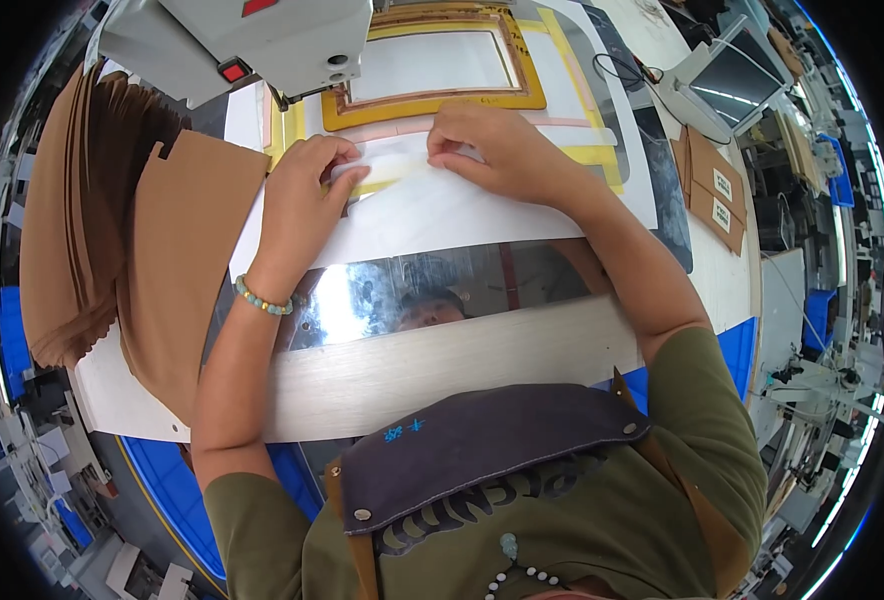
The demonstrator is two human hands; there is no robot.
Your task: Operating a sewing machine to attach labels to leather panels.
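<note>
A pale, see-through strip (398, 170), which looks like tape, stretches between my two hands just in front of a yellow frame (442, 105). My left hand (307, 185) is closed in a pinch at the strip's left end, and a beaded bracelet circles that wrist. At the other end my right hand (502, 150) pinches with curled fingers that partly hide the strip. Under both hands lies a white sheet (482, 215) with yellow and pink tape bands (594, 155) on it. The yellow frame, with an opening in its middle, rests on the sheet.
A machine head (247, 45) with a red switch overhangs the far left. Brown cut pieces (187, 230) are stacked at left. A shiny metal plate (442, 295) lies nearer me. At right stand a screen (727, 80) and brown labelled pieces (712, 190).
</note>
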